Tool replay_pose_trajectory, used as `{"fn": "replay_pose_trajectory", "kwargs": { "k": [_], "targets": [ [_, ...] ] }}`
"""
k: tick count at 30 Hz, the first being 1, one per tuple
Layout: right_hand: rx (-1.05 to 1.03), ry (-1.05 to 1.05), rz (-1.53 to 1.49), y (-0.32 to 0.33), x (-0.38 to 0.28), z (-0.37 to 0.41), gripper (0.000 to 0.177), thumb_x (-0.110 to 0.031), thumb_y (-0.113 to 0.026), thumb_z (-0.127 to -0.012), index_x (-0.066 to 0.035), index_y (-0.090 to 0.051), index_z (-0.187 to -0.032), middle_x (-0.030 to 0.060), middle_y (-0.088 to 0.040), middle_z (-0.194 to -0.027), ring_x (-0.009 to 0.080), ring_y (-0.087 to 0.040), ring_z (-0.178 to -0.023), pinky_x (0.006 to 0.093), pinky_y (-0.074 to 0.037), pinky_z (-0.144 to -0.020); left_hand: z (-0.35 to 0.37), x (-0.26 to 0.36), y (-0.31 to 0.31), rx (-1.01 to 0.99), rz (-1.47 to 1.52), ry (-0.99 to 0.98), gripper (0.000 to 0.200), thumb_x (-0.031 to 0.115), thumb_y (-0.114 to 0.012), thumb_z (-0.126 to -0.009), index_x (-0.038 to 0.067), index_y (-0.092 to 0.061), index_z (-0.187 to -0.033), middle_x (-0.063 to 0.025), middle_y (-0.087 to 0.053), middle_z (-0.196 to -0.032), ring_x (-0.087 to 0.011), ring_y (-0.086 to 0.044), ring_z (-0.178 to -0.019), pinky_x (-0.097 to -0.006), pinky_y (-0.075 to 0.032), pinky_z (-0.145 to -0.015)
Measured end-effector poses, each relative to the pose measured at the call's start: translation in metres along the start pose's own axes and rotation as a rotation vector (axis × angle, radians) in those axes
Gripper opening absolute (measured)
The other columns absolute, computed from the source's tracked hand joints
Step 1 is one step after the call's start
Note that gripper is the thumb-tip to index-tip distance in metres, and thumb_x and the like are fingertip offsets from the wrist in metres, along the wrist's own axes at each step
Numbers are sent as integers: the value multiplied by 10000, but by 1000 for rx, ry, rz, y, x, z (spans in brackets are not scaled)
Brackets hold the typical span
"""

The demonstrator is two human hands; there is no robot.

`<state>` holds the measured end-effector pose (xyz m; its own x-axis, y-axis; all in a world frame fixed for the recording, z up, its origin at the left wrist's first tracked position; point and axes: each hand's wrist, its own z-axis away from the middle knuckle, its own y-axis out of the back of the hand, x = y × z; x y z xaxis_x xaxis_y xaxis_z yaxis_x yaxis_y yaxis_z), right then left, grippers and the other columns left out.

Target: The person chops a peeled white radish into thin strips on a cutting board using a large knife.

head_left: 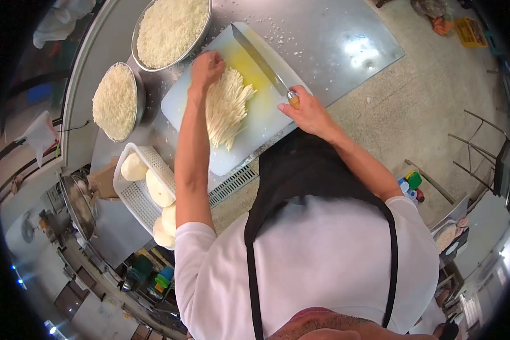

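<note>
My right hand is closed around the wooden handle of a large kitchen knife. The long blade lies along the right side of a white cutting board, its tip toward the far edge. A pile of thin, pale vegetable strips covers the board's left and middle. At the upper left end of that pile, my left hand is curled with its fingers bent down beside the strips. Its fingertips are hidden, so what it grips cannot be made out. Yellow shows on the board beneath the knife.
Two metal bowls of chopped white pieces, a larger bowl and a smaller bowl, stand left of the board. A white plastic basket holds several peeled, pale vegetables. White crumbs dot the steel table.
</note>
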<state>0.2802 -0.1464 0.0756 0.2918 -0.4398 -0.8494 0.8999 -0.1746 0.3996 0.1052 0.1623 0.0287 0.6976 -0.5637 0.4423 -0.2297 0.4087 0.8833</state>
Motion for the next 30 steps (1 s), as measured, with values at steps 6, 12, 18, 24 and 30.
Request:
{"fn": "replay_pose_trajectory", "kwargs": {
  "k": [6, 12, 18, 24, 30],
  "targets": [
    [-94, 35, 57, 4, -6, -5, 503, -429, -691, -939, -18, -589, -1210, 279, -704, -997, 473, -677, -975, 530, -524, -836, 62, -4, 11, -74, 109, -172, 208, 173, -586, -932, 18, -709, -996, -211, -691, -992, -394, -647, -950, -450, -513, -841],
    [-179, 73, 203, -8, -25, -8, 496, -434, -698, -932, -22, -593, -1188, 263, -708, -947, 481, -675, -925, 545, -523, -813, 81, 16, -5, 137, 62, -100, 228, 166, -563, -965, 44, -704, -1097, -174, -673, -1073, -396, -610, -1027, -472, -497, -917],
    [-197, 6, -38, -12, -19, -21, 593, -464, -667, -965, -15, -569, -1340, 234, -703, -895, 419, -690, -833, 504, -538, -773, 70, 19, -8, 139, 21, -241, 273, 146, -561, -952, 107, -744, -1151, -155, -674, -1120, -383, -610, -1050, -459, -509, -934],
    [-225, -72, -100, -19, -30, -3, 616, -474, -624, -1001, 18, -581, -1370, 137, -664, -759, 212, -632, -545, 372, -520, -552, 84, 35, -7, 155, 46, -174, 260, 162, -570, -959, 77, -729, -1146, -168, -682, -1071, -378, -624, -1042, -480, -506, -920],
    [-267, -176, -110, 6, -53, 3, 567, -454, -599, -1015, 34, -634, -1300, 117, -640, -687, 210, -612, -503, 365, -499, -519, 100, 57, -21, 322, -40, -40, 222, 166, -591, -949, 51, -694, -1108, -183, -668, -1065, -387, -632, -1008, -505, -491, -863]
  ]
}}
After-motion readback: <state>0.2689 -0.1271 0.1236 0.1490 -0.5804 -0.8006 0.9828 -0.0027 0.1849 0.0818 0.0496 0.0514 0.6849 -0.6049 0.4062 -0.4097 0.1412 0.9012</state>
